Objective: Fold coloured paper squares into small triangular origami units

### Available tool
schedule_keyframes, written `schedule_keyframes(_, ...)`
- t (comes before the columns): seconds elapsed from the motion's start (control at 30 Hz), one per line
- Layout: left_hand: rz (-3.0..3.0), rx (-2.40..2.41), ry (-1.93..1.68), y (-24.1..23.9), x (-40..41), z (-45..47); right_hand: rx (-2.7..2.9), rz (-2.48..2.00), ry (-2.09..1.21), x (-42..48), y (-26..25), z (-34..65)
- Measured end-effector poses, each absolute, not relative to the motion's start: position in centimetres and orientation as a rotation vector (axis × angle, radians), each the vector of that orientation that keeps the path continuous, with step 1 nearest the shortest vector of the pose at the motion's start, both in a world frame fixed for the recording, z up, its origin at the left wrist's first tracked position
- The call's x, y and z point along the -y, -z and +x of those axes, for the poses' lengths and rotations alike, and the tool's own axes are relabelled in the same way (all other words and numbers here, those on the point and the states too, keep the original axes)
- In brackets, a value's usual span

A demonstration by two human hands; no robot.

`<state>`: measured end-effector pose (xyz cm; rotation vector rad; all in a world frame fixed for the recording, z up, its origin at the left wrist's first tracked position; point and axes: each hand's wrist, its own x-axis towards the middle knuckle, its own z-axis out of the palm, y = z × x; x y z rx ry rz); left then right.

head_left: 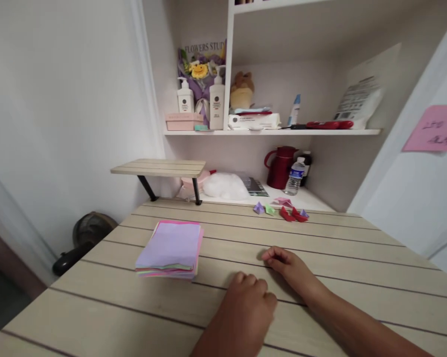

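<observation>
My left hand (248,302) rests on the wooden table (320,248) as a loose fist, with nothing visible in it. My right hand (288,265) lies just beyond it, fingers curled under, knuckles on the tabletop, also with nothing showing. A stack of coloured paper squares (170,248), lilac on top, sits to the left of both hands, a short way from my left hand. Several small folded paper figures (283,210), purple, green, pink and red, lie at the table's far edge.
A small wooden riser (160,168) stands at the back left. Behind the table are a red jug (279,166), a water bottle (295,177) and a white bag (221,187). A shelf (271,132) above holds lotion bottles and boxes. A pink note (433,128) hangs at right.
</observation>
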<state>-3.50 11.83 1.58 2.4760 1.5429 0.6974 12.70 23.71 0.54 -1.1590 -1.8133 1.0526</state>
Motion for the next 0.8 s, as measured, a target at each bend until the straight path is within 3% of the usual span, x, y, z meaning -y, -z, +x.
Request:
schedule_keyframes(0.3,2.283,-1.732,-0.831,-0.2,-5.5,-8.9,1.983,-0.770,-1.175,-19.6,-4.5,2.6)
schedule_keyframes(0.43,2.199,-1.792,-0.850,-0.6,-5.6,-8.4,2.292,-0.552,-0.743,-17.0,-6.6,-1.2)
schedule_keyframes(0.53,2.180,-1.804,-0.836,-0.3,-5.8,-8.1,2.397,-0.524,-0.597,-16.3,-6.9,-2.7)
schedule_keyframes(0.8,2.184,-1.748,-0.881,0.7,-6.3,-8.9,2.321,-0.480,-0.917,-18.4,-6.3,-2.9)
